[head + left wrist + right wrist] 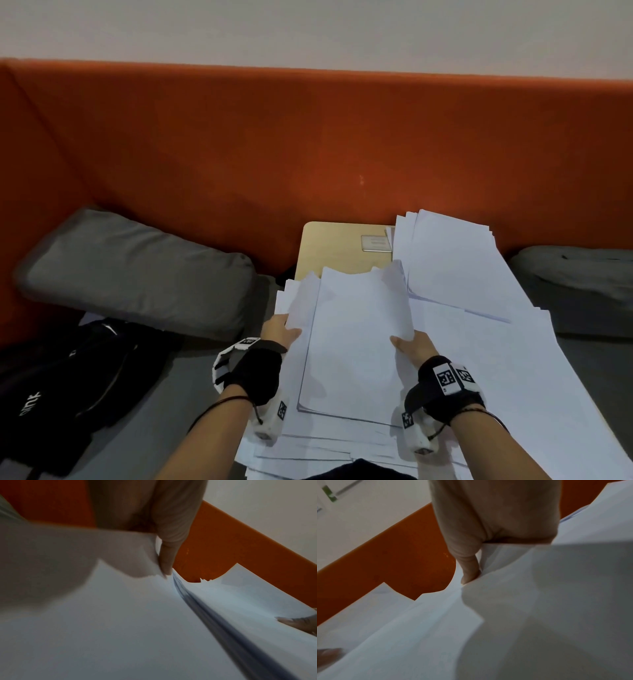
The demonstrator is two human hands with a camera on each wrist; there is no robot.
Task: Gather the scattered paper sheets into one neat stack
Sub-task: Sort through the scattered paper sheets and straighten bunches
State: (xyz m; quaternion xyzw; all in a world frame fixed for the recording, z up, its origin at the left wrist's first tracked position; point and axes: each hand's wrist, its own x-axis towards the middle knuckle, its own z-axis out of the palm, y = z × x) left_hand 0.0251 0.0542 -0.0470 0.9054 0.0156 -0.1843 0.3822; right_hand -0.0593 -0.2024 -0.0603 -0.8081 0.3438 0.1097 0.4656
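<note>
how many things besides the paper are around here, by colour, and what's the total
grey cushions: 2, one left of the table and one right
black bag: 1
tan table: 1
pale card on the table: 1
orange backrest: 1
total: 6
The paper sheets are too many and too overlapped to count; both hands hold a bundle of them.
</note>
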